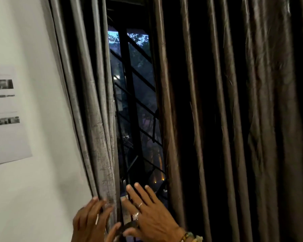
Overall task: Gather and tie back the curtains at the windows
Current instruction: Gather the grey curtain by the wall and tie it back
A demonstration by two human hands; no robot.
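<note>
- Closest to the camera were the two hands at the bottom edge: the left hand (91, 219) lay on the lower folds of the grey curtain (96, 128), its grip loose, the fingers nearly straight against the cloth and pinching nothing that I could see
- The right hand (150, 217), with rings (136, 215) on it, was in front of the gap, its grip spread wide and holding nothing; a dark curved thing (129, 226) just under it was too blurred to name
- The grey curtain was bunched beside the wall (33, 189) at the left of the window, the brown curtain (226, 119) hung ungathered in loose pleats at the right, and the window grille (138, 105) showed between them
- To my judgement the gathering was only begun, and no tie was round either curtain
- With flat fingers only, the smooth folds could slide out and fall open when the hand lifted; a closed hold round the whole bundle would be safer
- The rings could snag on the cloth, or the fingers could knock the grille, because the right hand was so near to both
- A hard pull downward could strain the fixing at the top, which was out of view
- The paper sheet (5, 133) on the wall was near the grey curtain, and a wide sweep of cloth could brush it loose
</note>
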